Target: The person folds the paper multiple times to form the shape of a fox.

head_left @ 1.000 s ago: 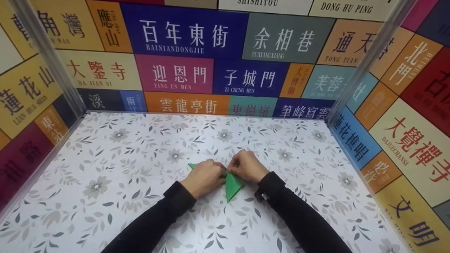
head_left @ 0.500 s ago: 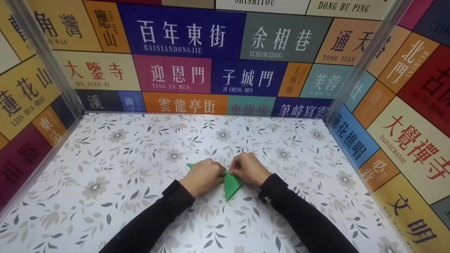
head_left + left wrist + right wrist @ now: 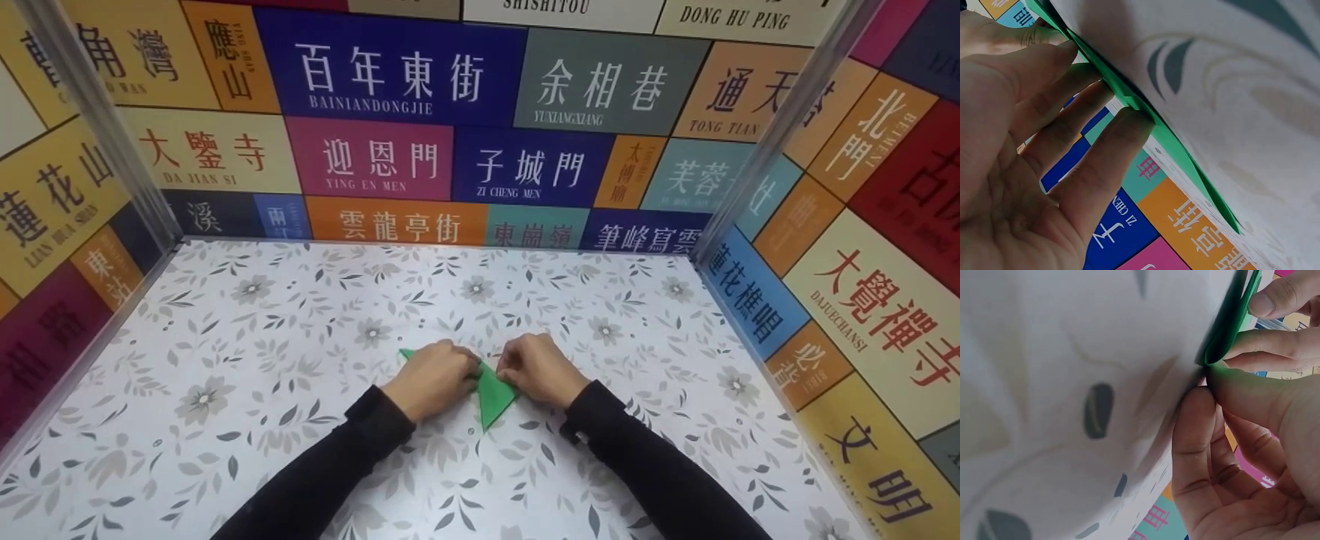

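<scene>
A folded piece of green paper (image 3: 495,399) lies on the flower-patterned table, with one pointed corner toward the person and another showing past the left hand. My left hand (image 3: 435,379) rests over its left part, hiding much of it. In the left wrist view, fairly straight fingers (image 3: 1109,149) press their tips along the paper (image 3: 1176,152). My right hand (image 3: 541,369) is at the paper's right edge. Its thumb and index fingertip meet at the rounded fold of the paper (image 3: 1229,329) in the right wrist view, the other fingers curled in.
The white table (image 3: 300,450) carries a grey leaf and flower print. Panels with coloured lettered blocks stand behind it (image 3: 390,67) and on both sides. Metal corner posts (image 3: 124,142) join the panels. Black sleeves cover both forearms.
My right hand has slid a little toward the person and to the right along the paper's edge, uncovering more green. The left hand keeps its place on the paper.
</scene>
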The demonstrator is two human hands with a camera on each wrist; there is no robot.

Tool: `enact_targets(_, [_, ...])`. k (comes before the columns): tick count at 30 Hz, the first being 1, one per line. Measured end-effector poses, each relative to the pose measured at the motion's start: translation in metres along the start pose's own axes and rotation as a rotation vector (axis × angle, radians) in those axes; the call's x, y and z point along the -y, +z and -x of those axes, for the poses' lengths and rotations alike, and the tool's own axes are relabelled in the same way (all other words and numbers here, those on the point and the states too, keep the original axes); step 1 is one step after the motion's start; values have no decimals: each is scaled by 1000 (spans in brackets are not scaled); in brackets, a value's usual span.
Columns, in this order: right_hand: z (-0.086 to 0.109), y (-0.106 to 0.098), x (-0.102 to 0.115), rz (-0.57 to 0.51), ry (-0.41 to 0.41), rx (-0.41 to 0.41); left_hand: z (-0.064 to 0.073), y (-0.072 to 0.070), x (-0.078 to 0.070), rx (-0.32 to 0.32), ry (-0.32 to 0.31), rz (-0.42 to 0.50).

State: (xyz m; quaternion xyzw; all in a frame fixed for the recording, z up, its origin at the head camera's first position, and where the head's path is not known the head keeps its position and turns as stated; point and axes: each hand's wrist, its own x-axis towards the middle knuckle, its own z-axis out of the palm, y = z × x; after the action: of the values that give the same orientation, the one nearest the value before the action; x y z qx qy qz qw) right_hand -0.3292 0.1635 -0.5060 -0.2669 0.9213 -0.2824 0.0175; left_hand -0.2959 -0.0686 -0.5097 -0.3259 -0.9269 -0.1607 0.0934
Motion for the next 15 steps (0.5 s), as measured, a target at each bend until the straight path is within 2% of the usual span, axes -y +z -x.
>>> enact_targets(7, [11, -1, -4, -1, -36, -24, 2, 0, 0, 7, 5, 3])
enact_targets(15, [22, -3, -7, -11, -23, -17, 3, 1, 0, -35, 49, 19])
